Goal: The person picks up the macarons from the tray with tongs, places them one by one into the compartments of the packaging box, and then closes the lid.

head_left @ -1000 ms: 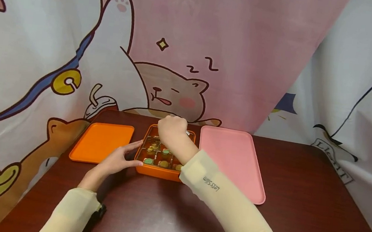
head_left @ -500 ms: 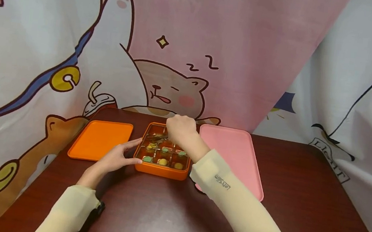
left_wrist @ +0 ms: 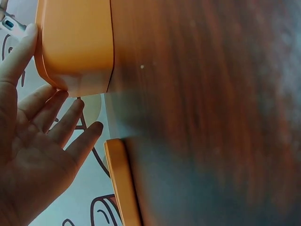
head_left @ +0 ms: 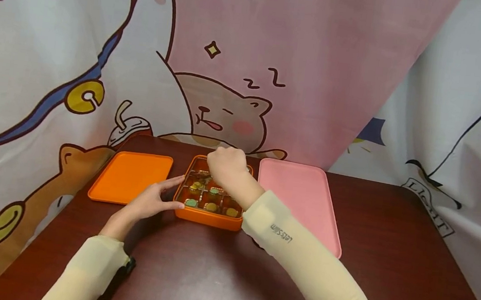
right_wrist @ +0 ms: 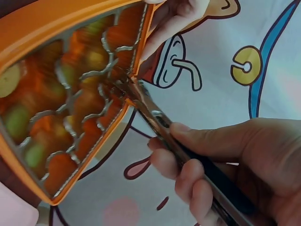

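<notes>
An orange box (head_left: pixel 209 218) with a clear divided insert holds small green and yellow pieces, several to be seen in its compartments. My left hand (head_left: pixel 151 203) steadies the box at its left side, thumb at the near corner and fingertips along the wall; in the left wrist view these fingers are extended. Over the far part of the box, my right hand (head_left: pixel 229 168) grips metal tongs (right_wrist: pixel 157 120) with dark handle panels. Their tips reach over the rim into a corner compartment in the right wrist view. What lies between the tips is blurred.
Left of the box lies a flat orange tray or lid (head_left: pixel 132 177). A pink tray (head_left: pixel 299 195) lies on the right, partly behind my right forearm. Behind the dark wooden table (head_left: pixel 192 272) hangs a cartoon-printed curtain (head_left: pixel 319 70).
My right hand has gone a little right, then back left over the box with the tongs. The left hand keeps its place at the box. The head view has tilted slightly.
</notes>
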Action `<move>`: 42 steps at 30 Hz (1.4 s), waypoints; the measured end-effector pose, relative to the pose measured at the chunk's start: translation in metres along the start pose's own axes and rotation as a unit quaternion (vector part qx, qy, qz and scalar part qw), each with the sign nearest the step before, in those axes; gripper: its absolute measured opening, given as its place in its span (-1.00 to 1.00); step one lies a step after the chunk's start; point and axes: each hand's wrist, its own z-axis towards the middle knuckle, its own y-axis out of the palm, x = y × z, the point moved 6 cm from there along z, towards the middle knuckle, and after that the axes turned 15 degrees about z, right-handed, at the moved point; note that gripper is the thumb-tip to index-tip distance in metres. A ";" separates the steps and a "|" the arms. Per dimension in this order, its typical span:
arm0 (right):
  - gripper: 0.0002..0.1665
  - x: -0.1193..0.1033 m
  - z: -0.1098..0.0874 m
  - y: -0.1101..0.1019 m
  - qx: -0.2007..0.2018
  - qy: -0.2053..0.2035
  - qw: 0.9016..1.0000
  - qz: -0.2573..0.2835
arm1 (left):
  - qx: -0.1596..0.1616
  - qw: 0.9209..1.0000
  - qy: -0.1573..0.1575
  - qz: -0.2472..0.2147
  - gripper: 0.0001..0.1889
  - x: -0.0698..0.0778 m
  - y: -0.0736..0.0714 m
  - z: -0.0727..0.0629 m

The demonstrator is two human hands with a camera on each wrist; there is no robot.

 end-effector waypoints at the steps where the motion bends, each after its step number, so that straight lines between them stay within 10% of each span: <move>1: -0.78 0.002 -0.001 0.001 0.003 -0.003 1.000 0.004 | 0.000 1.000 0.000 0.002 -0.14 0.000 0.000 0.000; 17: -0.80 0.038 -0.010 0.000 0.054 0.001 0.995 0.082 | -0.004 1.000 -0.003 0.006 -0.12 -0.003 0.000 0.000; 23: -0.79 0.038 -0.010 0.002 0.003 0.005 0.995 0.104 | -0.006 1.000 -0.005 0.007 -0.12 -0.002 0.000 -0.001; 42: -0.76 -0.008 0.004 -0.003 -0.029 0.001 0.999 -0.015 | -0.009 0.999 -0.013 0.037 -0.10 0.003 -0.002 0.000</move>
